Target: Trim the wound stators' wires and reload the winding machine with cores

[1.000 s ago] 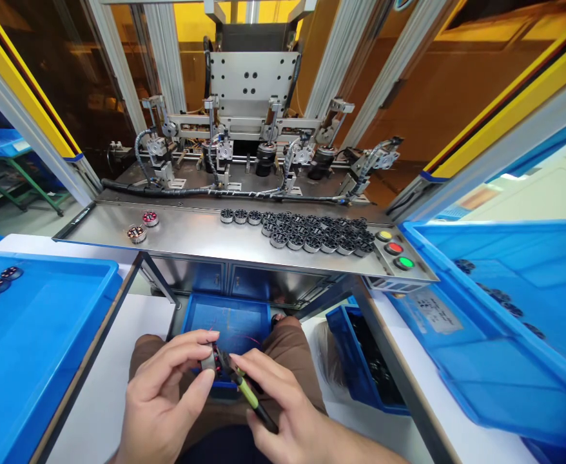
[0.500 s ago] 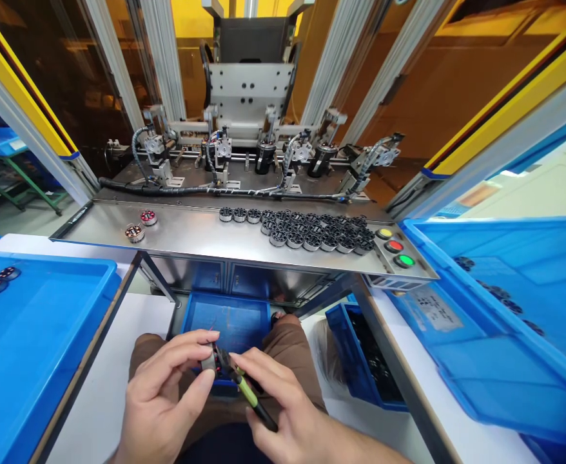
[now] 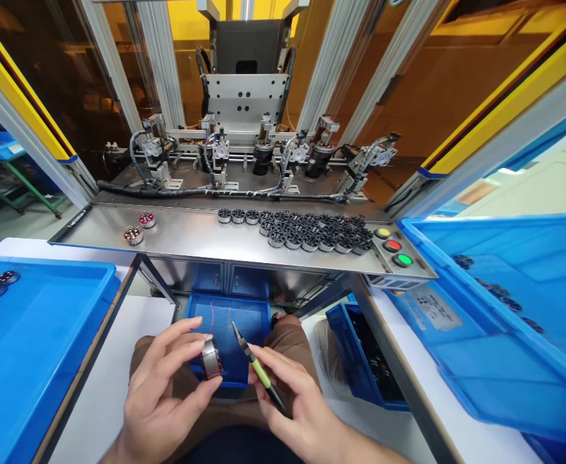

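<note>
Left hand (image 3: 160, 393): thumb below and a fingertip above pinch a metal ring (image 3: 211, 359); another finger is spread out above, off the ring.
Right hand (image 3: 300, 394): fingers wrapped round the handles of green-and-black pliers (image 3: 260, 372), whose tips point up, near the metal ring but apart from it.
Metal ring: held on edge in front of the body, above a blue bin (image 3: 250, 316); red windings along its right side.
Pink strand (image 3: 212, 314): thin, rising above the metal ring.
Steel ledge (image 3: 186, 235): two wound rings (image 3: 133, 235) at left; a packed group of black-topped rings (image 3: 307, 225) from centre to right.
Buttons (image 3: 392, 245): yellow, red and green, at the ledge's right end.
Machine (image 3: 244, 96): stands behind the ledge.
Side trays (image 3: 65, 335): blue, one to each side, both with dark round parts (image 3: 510, 303) inside.
</note>
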`<action>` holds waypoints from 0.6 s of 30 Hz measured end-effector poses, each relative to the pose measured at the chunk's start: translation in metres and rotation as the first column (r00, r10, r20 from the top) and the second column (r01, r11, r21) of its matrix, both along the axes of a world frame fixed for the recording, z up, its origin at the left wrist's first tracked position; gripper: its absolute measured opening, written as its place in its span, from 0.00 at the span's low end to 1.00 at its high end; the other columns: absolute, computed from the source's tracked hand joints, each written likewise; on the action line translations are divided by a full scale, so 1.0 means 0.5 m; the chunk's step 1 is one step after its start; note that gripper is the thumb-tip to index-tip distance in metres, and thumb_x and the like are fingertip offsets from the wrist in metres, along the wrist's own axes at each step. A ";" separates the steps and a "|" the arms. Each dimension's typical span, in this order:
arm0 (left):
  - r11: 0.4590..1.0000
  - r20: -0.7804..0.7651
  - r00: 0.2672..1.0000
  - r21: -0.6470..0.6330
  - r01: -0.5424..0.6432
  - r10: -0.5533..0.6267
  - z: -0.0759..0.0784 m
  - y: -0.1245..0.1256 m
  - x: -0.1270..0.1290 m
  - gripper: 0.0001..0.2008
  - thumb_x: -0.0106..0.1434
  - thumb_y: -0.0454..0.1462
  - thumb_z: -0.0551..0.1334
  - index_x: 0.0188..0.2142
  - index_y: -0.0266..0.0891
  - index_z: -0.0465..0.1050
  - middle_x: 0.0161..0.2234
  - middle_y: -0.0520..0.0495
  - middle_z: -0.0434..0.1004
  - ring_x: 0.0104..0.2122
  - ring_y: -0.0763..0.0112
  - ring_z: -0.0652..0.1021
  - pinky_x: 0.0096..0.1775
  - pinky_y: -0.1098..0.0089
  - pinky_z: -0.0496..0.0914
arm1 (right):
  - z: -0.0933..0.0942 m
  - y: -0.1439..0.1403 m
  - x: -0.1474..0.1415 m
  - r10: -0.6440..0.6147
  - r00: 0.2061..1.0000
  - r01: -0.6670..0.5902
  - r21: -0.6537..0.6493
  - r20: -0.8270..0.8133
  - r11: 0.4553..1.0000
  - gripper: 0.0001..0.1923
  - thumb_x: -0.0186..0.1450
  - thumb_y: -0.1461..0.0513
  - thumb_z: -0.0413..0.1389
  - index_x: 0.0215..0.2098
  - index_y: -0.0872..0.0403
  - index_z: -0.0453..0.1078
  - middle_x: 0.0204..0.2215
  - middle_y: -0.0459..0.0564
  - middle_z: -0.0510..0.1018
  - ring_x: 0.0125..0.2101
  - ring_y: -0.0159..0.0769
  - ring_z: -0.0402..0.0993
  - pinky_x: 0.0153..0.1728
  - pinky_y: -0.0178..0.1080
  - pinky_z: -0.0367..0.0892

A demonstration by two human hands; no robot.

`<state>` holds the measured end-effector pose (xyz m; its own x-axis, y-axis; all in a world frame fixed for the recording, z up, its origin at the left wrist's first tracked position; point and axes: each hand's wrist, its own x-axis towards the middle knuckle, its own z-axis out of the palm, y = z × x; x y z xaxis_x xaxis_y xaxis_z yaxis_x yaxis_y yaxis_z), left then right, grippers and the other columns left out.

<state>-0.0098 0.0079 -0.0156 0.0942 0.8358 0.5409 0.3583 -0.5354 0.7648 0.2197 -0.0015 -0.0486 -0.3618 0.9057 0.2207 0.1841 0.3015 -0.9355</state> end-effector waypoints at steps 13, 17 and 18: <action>0.942 -0.360 0.930 0.331 0.051 0.076 0.009 0.014 0.008 0.20 0.57 0.20 0.66 0.47 0.33 0.74 0.51 0.40 0.75 0.50 0.68 0.79 0.53 0.72 0.76 | 0.043 -0.044 0.029 0.157 0.919 -0.266 -0.274 -0.363 0.924 0.36 0.60 0.68 0.56 0.65 0.42 0.61 0.39 0.51 0.74 0.31 0.32 0.73 0.34 0.37 0.72; 0.930 -0.380 0.921 0.363 0.065 0.083 0.010 0.015 0.002 0.21 0.56 0.19 0.66 0.49 0.32 0.74 0.50 0.39 0.78 0.50 0.64 0.80 0.54 0.66 0.76 | 0.046 -0.045 0.030 0.196 0.885 -0.355 -0.341 -0.421 0.870 0.32 0.63 0.59 0.60 0.65 0.45 0.63 0.42 0.54 0.73 0.36 0.36 0.75 0.41 0.44 0.73; 0.928 -0.372 0.925 0.366 0.068 0.079 0.010 0.015 0.001 0.22 0.56 0.19 0.66 0.49 0.32 0.73 0.50 0.39 0.78 0.50 0.63 0.80 0.54 0.65 0.76 | 0.046 -0.045 0.029 0.202 0.878 -0.367 -0.340 -0.434 0.865 0.32 0.63 0.57 0.60 0.65 0.45 0.63 0.42 0.54 0.73 0.36 0.36 0.75 0.41 0.45 0.73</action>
